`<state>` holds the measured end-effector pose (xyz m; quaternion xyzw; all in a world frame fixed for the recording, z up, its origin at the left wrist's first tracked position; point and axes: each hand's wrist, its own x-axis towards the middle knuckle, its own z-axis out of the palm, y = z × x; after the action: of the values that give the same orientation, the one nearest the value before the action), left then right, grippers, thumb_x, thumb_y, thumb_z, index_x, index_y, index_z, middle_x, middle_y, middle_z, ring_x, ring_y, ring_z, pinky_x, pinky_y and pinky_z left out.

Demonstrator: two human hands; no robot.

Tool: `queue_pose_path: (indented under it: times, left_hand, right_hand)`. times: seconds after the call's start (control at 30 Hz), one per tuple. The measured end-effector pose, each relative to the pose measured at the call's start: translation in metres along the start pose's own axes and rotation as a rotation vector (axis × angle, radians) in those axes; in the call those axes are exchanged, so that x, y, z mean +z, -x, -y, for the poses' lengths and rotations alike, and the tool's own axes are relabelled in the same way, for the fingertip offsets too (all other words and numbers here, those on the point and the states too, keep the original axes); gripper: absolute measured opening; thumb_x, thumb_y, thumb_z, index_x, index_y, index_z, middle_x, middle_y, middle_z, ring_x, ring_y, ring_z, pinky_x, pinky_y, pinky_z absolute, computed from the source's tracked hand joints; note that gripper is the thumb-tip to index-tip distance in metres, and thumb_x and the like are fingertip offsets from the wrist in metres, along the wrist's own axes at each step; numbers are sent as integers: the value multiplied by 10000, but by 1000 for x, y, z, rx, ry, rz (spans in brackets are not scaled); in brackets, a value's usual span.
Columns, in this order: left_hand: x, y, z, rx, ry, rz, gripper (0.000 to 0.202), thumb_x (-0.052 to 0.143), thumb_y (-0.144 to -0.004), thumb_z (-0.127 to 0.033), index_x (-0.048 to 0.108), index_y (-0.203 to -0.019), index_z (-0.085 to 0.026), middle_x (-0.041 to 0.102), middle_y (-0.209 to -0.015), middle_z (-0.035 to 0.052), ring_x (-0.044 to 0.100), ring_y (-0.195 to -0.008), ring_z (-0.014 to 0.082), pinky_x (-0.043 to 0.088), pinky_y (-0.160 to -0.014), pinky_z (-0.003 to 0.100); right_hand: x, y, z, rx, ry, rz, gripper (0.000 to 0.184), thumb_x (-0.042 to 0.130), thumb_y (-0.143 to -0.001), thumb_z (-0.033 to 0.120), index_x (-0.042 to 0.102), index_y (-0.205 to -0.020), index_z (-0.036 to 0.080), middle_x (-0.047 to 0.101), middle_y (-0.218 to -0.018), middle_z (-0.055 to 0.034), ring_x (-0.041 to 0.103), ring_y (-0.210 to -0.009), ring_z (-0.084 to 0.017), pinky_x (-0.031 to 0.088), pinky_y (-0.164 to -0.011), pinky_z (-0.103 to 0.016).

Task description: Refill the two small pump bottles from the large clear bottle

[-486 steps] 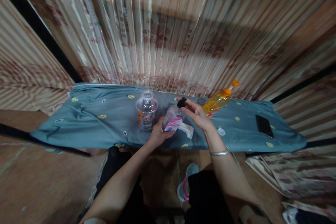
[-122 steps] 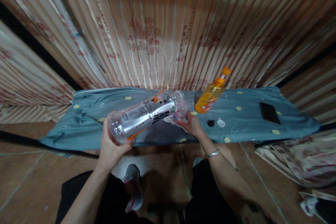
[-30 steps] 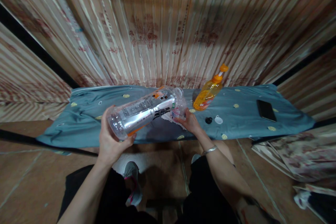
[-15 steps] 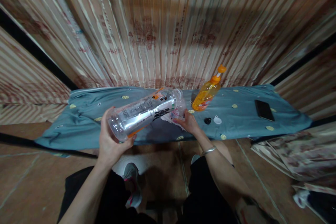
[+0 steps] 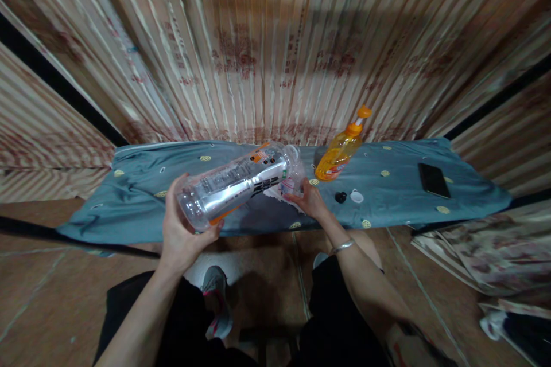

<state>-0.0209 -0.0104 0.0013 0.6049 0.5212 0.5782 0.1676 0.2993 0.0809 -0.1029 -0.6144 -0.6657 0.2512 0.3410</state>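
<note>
My left hand [image 5: 183,228] grips the base of a large clear plastic bottle [image 5: 236,182], tipped almost level with its open mouth pointing right. That mouth sits over a small clear bottle with a pink label [image 5: 291,182], which my right hand [image 5: 309,200] holds steady on the blue-grey cloth-covered table [image 5: 142,206]. A white tissue [image 5: 275,193] lies under the small bottle. A small black cap [image 5: 340,197] and a white cap [image 5: 356,196] rest on the cloth just right of my right hand.
An orange liquid bottle with an orange pump top [image 5: 341,150] stands behind the caps. A black phone [image 5: 432,179] lies flat at the table's right end. A striped curtain hangs right behind the table. Patterned fabric [image 5: 482,258] lies on the floor at the right.
Since a second ago almost nothing has shifted; both hands hold the same pose with the large bottle tipped over the small one. Long before, the large bottle stood on the table.
</note>
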Motion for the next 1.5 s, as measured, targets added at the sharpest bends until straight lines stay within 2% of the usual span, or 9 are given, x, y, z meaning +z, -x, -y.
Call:
queue_pose_path:
  times: [0.27,0.57,0.8,0.93,1.2,1.5]
  left_hand:
    - [2,0,-1,5,5,0,961,892,-588,-462,526,-1425,-165,668,-1328,181,696,-1213,373,583,-1068,531]
    - [4,-1,-5,-15,3,4,969,894,-583,-498,513,-1413,-175,666,-1316,175,699,-1206,373,571,-1084,535]
    - [8,-2,-11,-28,30,-15,981,893,-568,-575,504,-1387,-200,681,-1262,148,706,-1156,346,600,-1026,487]
    - [8,-2,-11,-61,25,-14,1026,907,-536,-619,496,-1383,-214,668,-1261,137,687,-1186,345,580,-1048,478]
    - [6,-3,-8,-34,-15,-5,960,873,-567,-515,507,-1395,-195,671,-1317,158,692,-1219,355,576,-1082,496]
    - [7,-1,-6,-41,13,-4,974,883,-567,-511,510,-1405,-184,663,-1343,180,688,-1242,378,556,-1118,540]
  right_hand:
    - [4,1,-3,-19,-21,-22,459,803,-774,441,588,-1112,218,781,-924,-106,778,-862,-372,637,-805,-512]
    - [1,1,-1,10,24,3,417,794,-793,415,578,-1091,220,787,-968,-121,787,-928,-374,633,-820,-480]
    - [0,2,1,8,3,3,419,808,-787,412,588,-1089,223,799,-977,-123,788,-920,-370,637,-831,-490]
    - [0,3,3,-2,-13,-7,408,803,-788,380,594,-1101,222,802,-1000,-121,788,-946,-375,636,-869,-520]
    - [-2,3,8,27,-5,-10,386,813,-776,387,587,-1045,227,779,-929,-105,786,-917,-376,644,-841,-508]
    - [3,2,0,7,-21,-19,402,796,-784,409,589,-1073,222,774,-951,-106,776,-895,-365,646,-838,-546]
